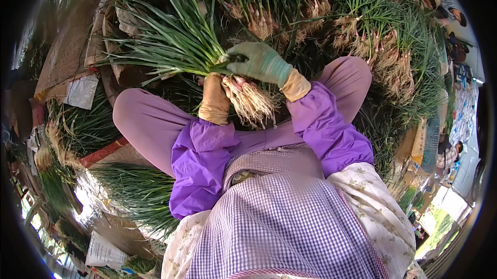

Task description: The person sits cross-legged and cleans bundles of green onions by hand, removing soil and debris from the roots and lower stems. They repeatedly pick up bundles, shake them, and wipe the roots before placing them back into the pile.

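Observation:
A bunch of green-leaved allium plants (190, 52) with pinkish bulbs and pale stringy roots lies across my lap, leaves pointing up and left. My left hand (214, 94), in a tan glove, is closed around it just above the bulbs; its fingers are partly hidden behind the stems. From the right, my right hand (256, 61), in a green and tan glove, rests on the stems near the left one, its thumb and fingers slightly parted. Whether it grips any stem is not clear.
Rooted bunches (264, 22) lie in front, and a large pile (392, 57) stands at the right. More green leaves (136, 193) lie beside my left thigh. Brown sacking (70, 54) is at the left, a white sack (105, 252) lower left. Other people (446, 7) sit at the far right.

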A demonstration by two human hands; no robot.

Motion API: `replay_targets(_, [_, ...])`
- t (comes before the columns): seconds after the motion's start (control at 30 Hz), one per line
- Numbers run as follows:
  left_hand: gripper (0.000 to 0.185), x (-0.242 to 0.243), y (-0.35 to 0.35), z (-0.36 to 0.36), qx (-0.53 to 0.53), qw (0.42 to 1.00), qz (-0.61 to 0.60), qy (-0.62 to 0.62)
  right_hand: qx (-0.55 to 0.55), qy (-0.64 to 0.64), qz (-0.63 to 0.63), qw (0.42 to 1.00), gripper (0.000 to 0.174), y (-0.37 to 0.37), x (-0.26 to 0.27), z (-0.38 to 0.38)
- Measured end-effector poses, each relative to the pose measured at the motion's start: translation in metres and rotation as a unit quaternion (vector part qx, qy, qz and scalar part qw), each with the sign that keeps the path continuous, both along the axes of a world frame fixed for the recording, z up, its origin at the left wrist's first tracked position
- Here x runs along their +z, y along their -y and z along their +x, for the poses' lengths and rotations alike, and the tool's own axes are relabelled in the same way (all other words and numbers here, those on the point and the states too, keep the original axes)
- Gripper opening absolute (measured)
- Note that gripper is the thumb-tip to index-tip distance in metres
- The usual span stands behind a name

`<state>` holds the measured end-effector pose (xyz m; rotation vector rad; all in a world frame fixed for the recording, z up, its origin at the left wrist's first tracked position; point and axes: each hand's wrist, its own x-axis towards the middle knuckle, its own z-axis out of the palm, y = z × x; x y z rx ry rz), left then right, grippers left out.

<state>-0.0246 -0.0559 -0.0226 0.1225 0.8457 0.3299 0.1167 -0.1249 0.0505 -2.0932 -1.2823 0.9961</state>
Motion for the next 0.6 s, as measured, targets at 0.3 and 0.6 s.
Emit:
replay_targets(0.3, [0.047, 0.023, -0.004, -0.008, -0.081, 0.986, -0.049, 0.135, -0.04, 0.186, 0.085, 0.978, 0.02, -0.009, -0.034, -0.004])
replay_targets(0.6, [0.039, 0.036, -0.001, -0.016, -0.119, 0.98, -0.027, 0.159, 0.095, 0.14, -0.327, 0.93, 0.039, 0.016, -0.113, 0.071])
